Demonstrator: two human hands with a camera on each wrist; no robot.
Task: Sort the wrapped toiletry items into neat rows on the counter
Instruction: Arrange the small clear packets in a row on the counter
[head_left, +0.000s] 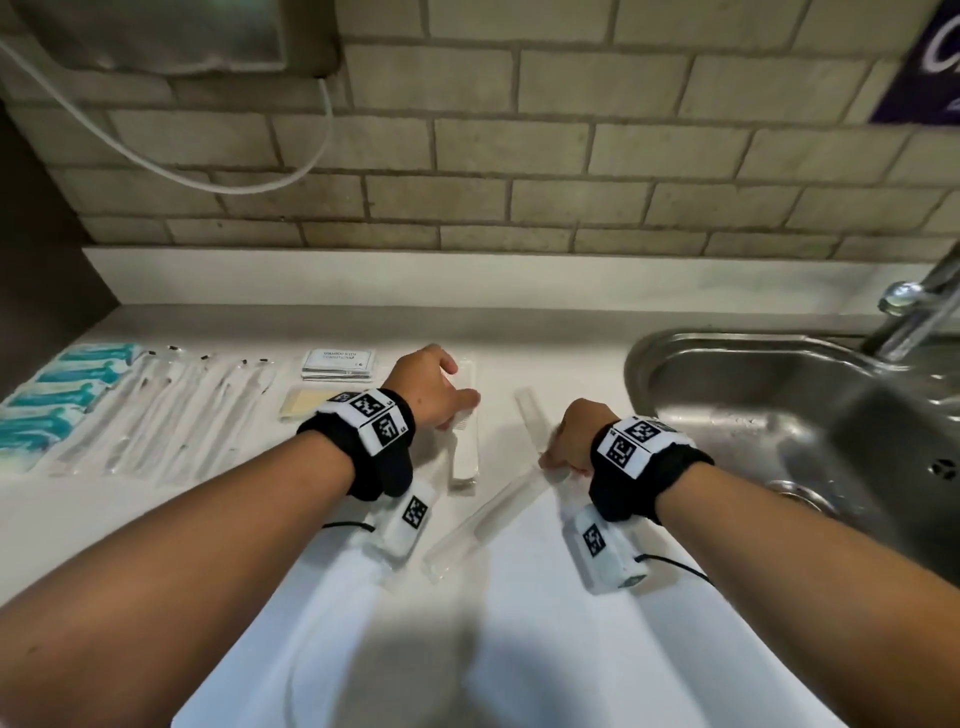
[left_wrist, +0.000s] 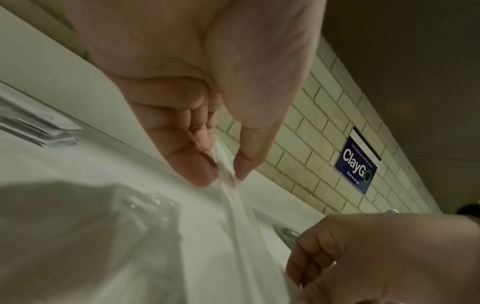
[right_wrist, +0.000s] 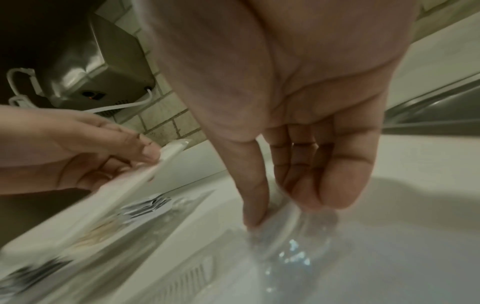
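My left hand (head_left: 434, 387) pinches a wrapped white comb (head_left: 464, 431) between thumb and fingertips; the left wrist view shows the clear wrapper squeezed between them. This comb lies lengthwise on the counter (head_left: 519, 623), just left of the sink (head_left: 779, 395). My right hand (head_left: 569, 441) has thumb and fingers curled onto the clear wrapper of a second wrapped comb (head_left: 485, 512), which lies diagonally on the counter between the first comb and the sink rim. The right wrist view confirms thumb tip and fingertips gripping crinkled clear plastic. A third clear-wrapped piece (head_left: 530, 413) lies just beyond my right hand, closer to the sink; its contents are unclear.

Farther from the sink, beyond my left hand: a stack of shampoo sachets (head_left: 338, 362) at the back, and a pale yellow wrapped packet (head_left: 306, 402) in front of them, partly hidden by my left wrist. Farther left again, a row of wrapped toothbrushes (head_left: 171, 410), side by side. At the far end from the sink, a row of teal-and-white packets (head_left: 57, 395).

Behind the counter: a tiled wall (head_left: 519, 156); faucet (head_left: 914, 306) over the sink.
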